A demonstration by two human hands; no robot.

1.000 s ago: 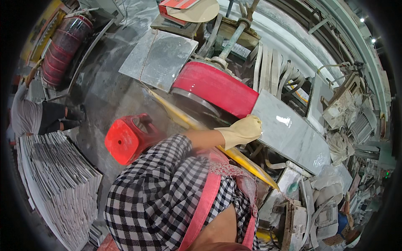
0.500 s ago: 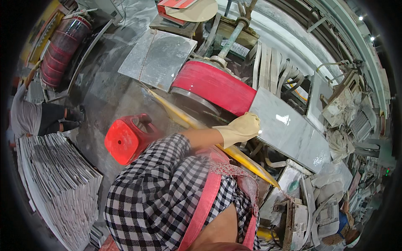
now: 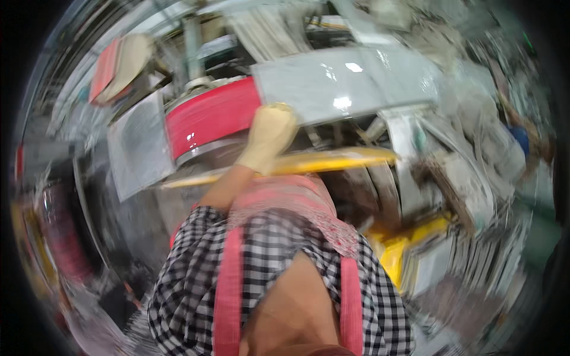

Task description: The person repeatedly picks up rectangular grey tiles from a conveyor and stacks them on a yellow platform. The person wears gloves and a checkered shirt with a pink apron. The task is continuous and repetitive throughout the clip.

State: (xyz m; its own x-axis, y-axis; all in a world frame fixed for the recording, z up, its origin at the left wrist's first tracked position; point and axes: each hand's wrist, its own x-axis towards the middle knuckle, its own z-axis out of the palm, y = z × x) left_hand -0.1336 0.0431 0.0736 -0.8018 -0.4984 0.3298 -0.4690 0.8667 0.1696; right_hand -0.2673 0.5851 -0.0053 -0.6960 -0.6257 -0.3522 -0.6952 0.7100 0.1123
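My left hand (image 3: 272, 137), in a cream rubber glove, is closed at the near left corner of a glossy grey stone slab (image 3: 332, 83). Its fingertips are hidden and the picture is smeared by motion. The slab lies flat and stretches away to the right. Just left of the hand is a broad red belt or roller covering (image 3: 217, 115), with another grey slab (image 3: 141, 145) beyond it at the left. A yellow bar (image 3: 320, 161) runs under my wrist, between my body and the slab. My right hand is out of the picture.
Several slabs stand on edge (image 3: 475, 261) at the lower right, by a yellow frame (image 3: 395, 255). A red and beige stack (image 3: 122, 68) sits at the far left. Another dark red roller (image 3: 62, 231) stands at the left edge. Pale plastic sheeting (image 3: 475, 113) hangs at the right.
The whole view has swung to the right, so the belt and slab now lie across it. My left hand stays at the slab's corner. The red stool has mostly gone behind my sleeve.
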